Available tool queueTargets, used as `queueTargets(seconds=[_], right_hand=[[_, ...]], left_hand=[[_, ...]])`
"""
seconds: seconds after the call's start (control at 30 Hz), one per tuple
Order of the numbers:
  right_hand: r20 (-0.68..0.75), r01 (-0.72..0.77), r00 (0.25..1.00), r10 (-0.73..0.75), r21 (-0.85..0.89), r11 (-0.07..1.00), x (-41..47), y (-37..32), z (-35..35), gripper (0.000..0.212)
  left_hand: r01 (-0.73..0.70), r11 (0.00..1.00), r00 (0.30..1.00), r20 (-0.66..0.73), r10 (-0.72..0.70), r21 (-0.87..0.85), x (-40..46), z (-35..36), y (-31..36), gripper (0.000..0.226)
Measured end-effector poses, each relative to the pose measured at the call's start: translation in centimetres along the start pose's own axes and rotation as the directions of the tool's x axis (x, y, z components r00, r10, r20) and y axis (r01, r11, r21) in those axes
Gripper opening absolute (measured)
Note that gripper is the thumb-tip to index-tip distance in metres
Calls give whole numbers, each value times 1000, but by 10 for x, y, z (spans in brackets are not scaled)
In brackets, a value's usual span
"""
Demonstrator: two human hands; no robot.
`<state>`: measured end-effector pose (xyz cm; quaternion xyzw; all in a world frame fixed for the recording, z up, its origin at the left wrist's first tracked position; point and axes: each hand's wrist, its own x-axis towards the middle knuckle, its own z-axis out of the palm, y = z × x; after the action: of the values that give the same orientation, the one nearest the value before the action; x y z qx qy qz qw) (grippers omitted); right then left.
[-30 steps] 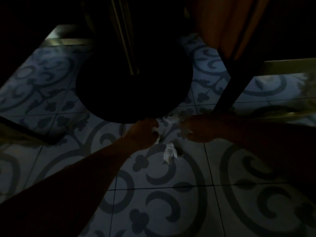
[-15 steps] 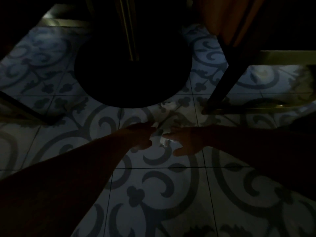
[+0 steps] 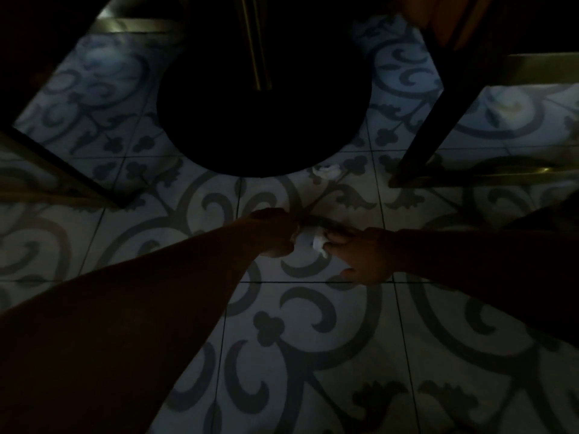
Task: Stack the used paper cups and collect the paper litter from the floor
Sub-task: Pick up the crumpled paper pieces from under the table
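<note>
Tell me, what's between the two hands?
A crumpled white paper, seen in the head view, sits between the left hand and the right hand, pinched by the right fingers.

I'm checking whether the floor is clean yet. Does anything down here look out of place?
Yes. A crumpled white paper scrap lies on the patterned tile floor at the edge of the round dark table base. Another white scrap sits between the left hand and right hand.

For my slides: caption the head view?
Both hands pinch white paper over dim patterned tiles; another scrap lies by the table base.
</note>
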<state>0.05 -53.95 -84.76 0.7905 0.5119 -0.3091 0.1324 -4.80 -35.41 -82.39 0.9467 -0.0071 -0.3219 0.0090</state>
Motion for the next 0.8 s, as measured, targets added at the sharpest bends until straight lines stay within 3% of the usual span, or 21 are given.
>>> queueTargets(seconds=[0.23,0.47,0.57,0.7,0.8], right_hand=[[-83,92,992,-99,-90,992,-20,8,9,59],[-96,54,993,-63,-93,994,-33,13,4,61],[-110,57,992,-69,-105,993,-34,15,3,60],[-125,66,989,-82,-127,990,-34,16,3,62],[-130,70,988,-87,-129,989,-35,16,6,62]], left_hand=[[29,997,998,48,-32,65,-17,-8,-3,36],[83,981,995,-70,-72,177,-19,3,-15,47],[153,980,986,-83,-143,126,-18,1,-22,47],[212,977,973,-84,-213,-20,-18,-1,-25,74],[194,980,975,-97,-197,-45,-24,-4,-20,82]])
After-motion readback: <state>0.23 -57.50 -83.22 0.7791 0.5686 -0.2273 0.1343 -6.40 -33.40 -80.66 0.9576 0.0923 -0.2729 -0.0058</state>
